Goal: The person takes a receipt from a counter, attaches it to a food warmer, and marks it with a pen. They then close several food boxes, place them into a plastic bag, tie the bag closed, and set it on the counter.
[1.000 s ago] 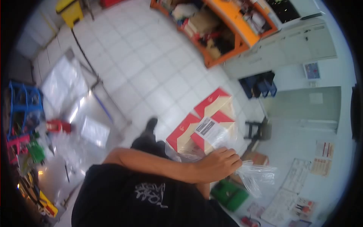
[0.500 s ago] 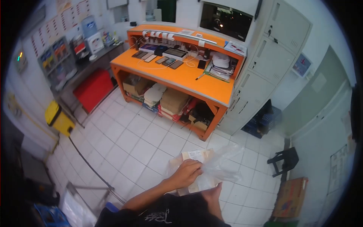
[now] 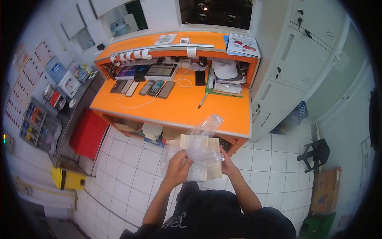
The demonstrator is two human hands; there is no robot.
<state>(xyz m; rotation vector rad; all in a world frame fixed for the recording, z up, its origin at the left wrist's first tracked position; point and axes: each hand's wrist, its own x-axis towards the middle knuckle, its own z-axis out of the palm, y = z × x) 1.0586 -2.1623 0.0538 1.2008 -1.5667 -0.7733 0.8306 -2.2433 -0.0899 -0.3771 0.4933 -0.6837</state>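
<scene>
Held in front of my body is a clear plastic bag (image 3: 201, 153) with pale tan cardboard boxes (image 3: 213, 170) inside it. My left hand (image 3: 178, 167) is closed, its thumb and fingers pinching the gathered plastic over the boxes. On the other side, my right hand (image 3: 228, 162) grips the edge of the load, some of its fingers hidden behind the boxes. A loose end of the bag sticks up toward the orange desk (image 3: 227, 113), whose front edge is just beyond the boxes.
Several phones (image 3: 155, 88), a pen (image 3: 203, 100) and a stack of papers (image 3: 229, 87) lie on the desk. Grey lockers (image 3: 274, 95) stand to its right. A black stool (image 3: 314, 154) and a cardboard carton (image 3: 326, 189) are at the right wall; a yellow bin (image 3: 68, 178) is at left.
I have moved closer to the desk, and the bagged boxes now appear near its front edge. The loose end of the plastic has swung from pointing right to pointing up and forward.
</scene>
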